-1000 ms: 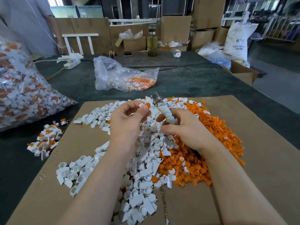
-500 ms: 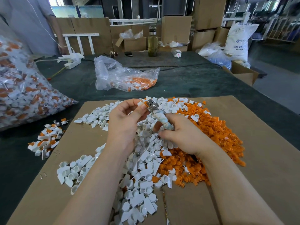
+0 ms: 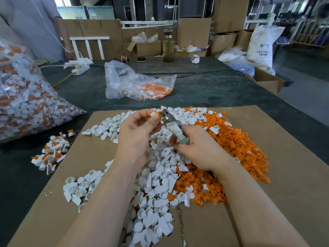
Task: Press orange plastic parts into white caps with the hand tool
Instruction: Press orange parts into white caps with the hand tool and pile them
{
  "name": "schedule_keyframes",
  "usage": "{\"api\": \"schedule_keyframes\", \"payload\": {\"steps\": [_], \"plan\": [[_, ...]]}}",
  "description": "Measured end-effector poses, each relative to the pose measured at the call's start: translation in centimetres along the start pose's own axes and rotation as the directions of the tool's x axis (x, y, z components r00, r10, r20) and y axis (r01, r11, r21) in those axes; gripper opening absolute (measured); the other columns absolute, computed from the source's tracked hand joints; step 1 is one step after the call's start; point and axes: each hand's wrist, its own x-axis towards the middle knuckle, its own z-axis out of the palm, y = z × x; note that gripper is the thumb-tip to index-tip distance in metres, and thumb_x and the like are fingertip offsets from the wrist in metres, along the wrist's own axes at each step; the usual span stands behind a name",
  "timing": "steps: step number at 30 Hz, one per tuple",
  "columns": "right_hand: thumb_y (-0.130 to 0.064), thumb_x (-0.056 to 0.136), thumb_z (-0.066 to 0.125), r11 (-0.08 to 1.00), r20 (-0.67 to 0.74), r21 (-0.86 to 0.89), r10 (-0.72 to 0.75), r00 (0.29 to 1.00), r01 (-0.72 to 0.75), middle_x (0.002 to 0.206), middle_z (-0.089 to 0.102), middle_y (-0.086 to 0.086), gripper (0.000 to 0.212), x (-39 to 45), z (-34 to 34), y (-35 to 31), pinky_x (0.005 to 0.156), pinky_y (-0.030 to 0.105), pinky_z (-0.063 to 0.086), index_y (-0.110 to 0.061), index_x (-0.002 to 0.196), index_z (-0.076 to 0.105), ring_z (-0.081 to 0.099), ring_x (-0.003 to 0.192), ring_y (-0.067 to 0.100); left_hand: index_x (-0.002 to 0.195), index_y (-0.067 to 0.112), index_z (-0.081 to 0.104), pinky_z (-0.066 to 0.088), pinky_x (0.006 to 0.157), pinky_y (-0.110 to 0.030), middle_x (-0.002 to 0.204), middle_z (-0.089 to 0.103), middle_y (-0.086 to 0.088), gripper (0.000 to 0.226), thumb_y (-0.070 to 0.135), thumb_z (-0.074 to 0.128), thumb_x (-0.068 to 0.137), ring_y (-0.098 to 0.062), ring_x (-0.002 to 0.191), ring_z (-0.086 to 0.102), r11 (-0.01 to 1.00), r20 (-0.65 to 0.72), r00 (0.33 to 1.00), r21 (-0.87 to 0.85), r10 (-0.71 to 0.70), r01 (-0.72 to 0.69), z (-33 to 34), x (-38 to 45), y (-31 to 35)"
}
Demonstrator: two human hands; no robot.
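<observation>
1. The hand tool [image 3: 175, 128] is gripped in the right hand [image 3: 199, 154], with its shiny metal tip pointed up and away.
2. A small white cap [image 3: 153, 114] with an orange part [image 3: 159, 114] is pinched by the left hand [image 3: 137, 134] right at that tip.
3. The tiny, smooth cap could be squeezed crooked and slip out (fingers are very close to the metal).
4. Hard, bumpy white caps [image 3: 156, 189] and orange parts [image 3: 236, 147] are heaped mid-cardboard [image 3: 284, 175] on the surface.
</observation>
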Motion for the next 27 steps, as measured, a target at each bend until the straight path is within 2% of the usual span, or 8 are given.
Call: {"api": "schedule_keyframes", "payload": {"steps": [4, 6, 9, 12, 15, 18, 23, 27], "plan": [[-0.019, 0.089, 0.063, 0.995, -0.047, -0.094, -0.025, 0.999, 0.021, 0.078, 0.062, -0.005, 0.005, 0.0, 0.1, 0.0, 0.055, 0.029, 0.045, -0.019, 0.091, 0.059, 0.058, 0.066, 0.010, 0.084, 0.015, 0.070, 0.056, 0.066, -0.020, 0.074, 0.073, 0.004, 0.013, 0.003, 0.072, 0.083, -0.009, 0.070, 0.070, 0.997, -0.047, 0.999, 0.075, 0.020, -0.017, -1.1, 0.3, 0.4], [-0.022, 0.088, 0.063, 0.988, -0.113, -0.153, -0.017, 0.993, -0.001, 0.075, 0.061, -0.006, 0.007, 0.0, -0.1, 0.2, 0.054, 0.029, 0.045, -0.022, 0.087, 0.056, 0.057, 0.065, 0.009, 0.086, 0.020, 0.071, 0.056, 0.068, -0.022, 0.077, 0.074, 0.005, 0.011, 0.011, 0.076, 0.083, -0.011, 0.074, 0.072, 0.956, -0.147, 0.983, 0.286, 0.107, -0.062, -2.6, 0.9, 0.6], [-0.025, 0.089, 0.060, 0.973, -0.238, -0.212, 0.038, 0.971, -0.090, 0.073, 0.059, -0.007, 0.012, 0.1, -0.8, 1.1, 0.053, 0.030, 0.044, -0.026, 0.081, 0.051, 0.055, 0.064, 0.010, 0.089, 0.022, 0.069, 0.053, 0.069, -0.032, 0.084, 0.072, 0.005, 0.006, 0.022, 0.075, 0.086, -0.015, 0.077, 0.067, 0.739, -0.326, 0.905, 0.673, 0.273, 0.020, -6.1, 2.2, 0.8], [-0.025, 0.090, 0.055, 0.940, -0.329, -0.265, 0.121, 0.936, -0.215, 0.072, 0.055, -0.007, 0.022, 0.1, -1.5, 2.2, 0.050, 0.029, 0.036, -0.027, 0.074, 0.041, 0.052, 0.064, 0.010, 0.101, 0.016, 0.068, 0.043, 0.068, -0.035, 0.093, 0.069, -0.004, 0.011, 0.018, 0.068, 0.090, -0.023, 0.082, 0.059, 0.426, -0.397, 0.837, 0.876, 0.376, 0.224, -9.8, 2.9, 0.8], [-0.029, 0.090, 0.054, 0.876, -0.376, -0.335, 0.213, 0.902, -0.347, 0.069, 0.050, -0.009, 0.026, 0.1, -1.7, 2.9, 0.047, 0.026, 0.030, -0.028, 0.071, 0.036, 0.046, 0.060, 0.008, 0.104, 0.010, 0.069, 0.039, 0.064, -0.038, 0.093, 0.066, -0.014, 0.015, 0.009, 0.063, 0.090, -0.030, 0.082, 0.054, 0.283, -0.432, 0.836, 0.894, 0.339, 0.347, -12.3, 3.0, 0.4], [-0.034, 0.089, 0.056, 0.795, -0.415, -0.392, 0.296, 0.860, -0.463, 0.068, 0.046, -0.010, 0.025, 0.0, -1.7, 3.3, 0.045, 0.024, 0.026, -0.026, 0.072, 0.038, 0.041, 0.057, 0.008, 0.108, 0.008, 0.070, 0.041, 0.065, -0.040, 0.105, 0.064, -0.024, 0.025, -0.001, 0.061, 0.087, -0.042, 0.093, 0.060, 0.180, -0.475, 0.840, 0.879, 0.262, 0.441, -13.6, 3.4, 0.0], [-0.032, 0.083, 0.059, 0.695, -0.447, -0.432, 0.387, 0.806, -0.574, 0.070, 0.045, -0.007, 0.021, -0.4, -1.8, 3.5, 0.045, 0.023, 0.025, -0.026, 0.078, 0.040, 0.039, 0.056, 0.010, 0.108, -0.001, 0.070, 0.050, 0.077, -0.049, 0.109, 0.062, -0.029, 0.022, -0.002, 0.061, 0.088, -0.047, 0.097, 0.060, 0.199, -0.549, 0.797, 0.835, 0.251, 0.513, -14.4, 3.5, 0.1], [-0.033, 0.083, 0.062, 0.635, -0.468, -0.459, 0.422, 0.776, -0.622, 0.070, 0.043, -0.006, 0.022, -0.4, -1.7, 3.5, 0.044, 0.023, 0.024, -0.024, 0.085, 0.042, 0.037, 0.055, 0.011, 0.119, -0.008, 0.058, 0.044, 0.091, -0.054, 0.133, 0.044, -0.030, 0.031, 0.005, 0.059, 0.091, -0.048, 0.110, 0.052, 0.166, -0.568, 0.784, 0.823, 0.253, 0.543, -14.0, 3.4, 0.1]]}}
